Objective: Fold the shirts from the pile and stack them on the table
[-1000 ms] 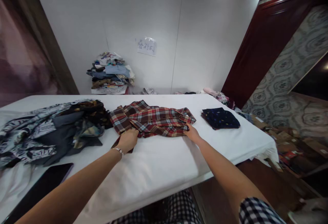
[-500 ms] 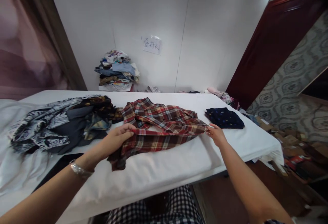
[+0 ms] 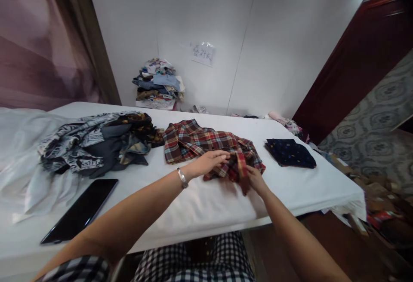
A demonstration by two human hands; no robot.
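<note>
A red plaid shirt (image 3: 196,142) lies on the white table (image 3: 200,206), partly folded over at its right end. My left hand (image 3: 209,162) reaches across and presses flat on the shirt's folded front edge. My right hand (image 3: 254,179) grips a hanging piece of the same shirt at its lower right corner. A watch sits on my left wrist.
A heap of dark patterned clothes (image 3: 97,144) lies to the left. A folded navy garment (image 3: 290,153) sits to the right. A black phone (image 3: 80,211) lies near the front left. A stack of clothes (image 3: 158,84) stands by the far wall. Boxes clutter the floor at right.
My left hand carried the shirt's left part across to the right, folding it over. My right hand moved in to the shirt's lower right corner. The view shifted left.
</note>
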